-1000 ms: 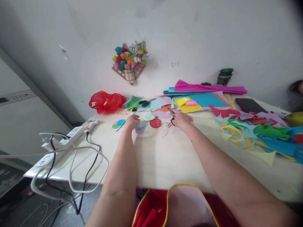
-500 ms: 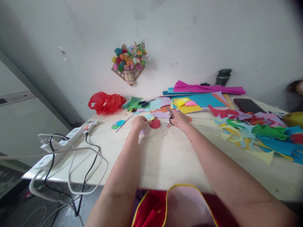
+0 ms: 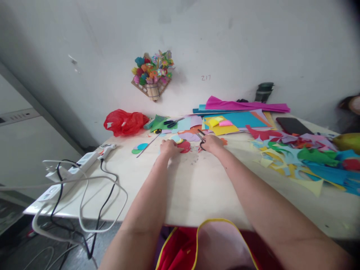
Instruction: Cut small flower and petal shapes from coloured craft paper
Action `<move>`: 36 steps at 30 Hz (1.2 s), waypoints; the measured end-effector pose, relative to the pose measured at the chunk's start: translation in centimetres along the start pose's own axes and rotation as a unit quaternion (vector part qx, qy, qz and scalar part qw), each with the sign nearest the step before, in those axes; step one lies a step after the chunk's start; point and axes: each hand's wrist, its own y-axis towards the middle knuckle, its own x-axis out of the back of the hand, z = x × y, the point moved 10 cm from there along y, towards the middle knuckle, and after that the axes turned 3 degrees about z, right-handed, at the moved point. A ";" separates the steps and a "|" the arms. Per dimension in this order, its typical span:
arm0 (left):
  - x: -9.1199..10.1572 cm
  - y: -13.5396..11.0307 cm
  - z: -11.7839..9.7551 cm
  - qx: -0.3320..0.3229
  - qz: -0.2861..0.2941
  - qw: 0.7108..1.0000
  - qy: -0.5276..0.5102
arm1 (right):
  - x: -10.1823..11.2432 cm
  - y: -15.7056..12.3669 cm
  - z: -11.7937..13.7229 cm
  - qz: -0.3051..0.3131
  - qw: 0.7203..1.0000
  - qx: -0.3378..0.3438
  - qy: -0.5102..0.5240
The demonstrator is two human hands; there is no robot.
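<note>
My right hand [image 3: 213, 144] grips a pair of dark-handled scissors [image 3: 202, 144], its blades slightly apart and pointing away to the upper left. My left hand [image 3: 170, 148] rests low over the table, fingers spread, thumb side at the edge of the red paper circles [image 3: 185, 146]. Whether anything lies under its palm is hidden. Just beyond it are pale yellow and light blue paper circles [image 3: 177, 139]. Purple paper circles [image 3: 192, 137] lie behind the red ones, and tiny red scraps [image 3: 200, 149] are scattered below the scissors.
Blue and green circles [image 3: 142, 146] lie at left, near a power strip [image 3: 70, 176] with trailing cables. A red plastic bag [image 3: 125, 122] and second scissors [image 3: 171, 122] sit behind. Paper sheets [image 3: 247, 120], a phone-like dark slab [image 3: 294, 126] and colourful offcuts [image 3: 303, 157] occupy the right.
My left hand has shifted slightly right, closer to the red circles, and its fingers have spread. My right hand stays almost in place with the scissors.
</note>
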 end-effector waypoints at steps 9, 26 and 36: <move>-0.3 0.4 1.2 0.031 -0.001 0.994 -0.101 | 0.2 -0.6 0.3 0.013 1.000 -0.009 -0.008; 1.1 0.7 3.2 0.062 -0.055 0.980 -0.180 | 0.8 -1.6 1.2 0.004 0.998 0.019 -0.063; 2.9 1.9 9.9 0.102 -0.221 0.897 -0.368 | 0.8 -1.7 1.1 0.005 0.998 0.018 -0.054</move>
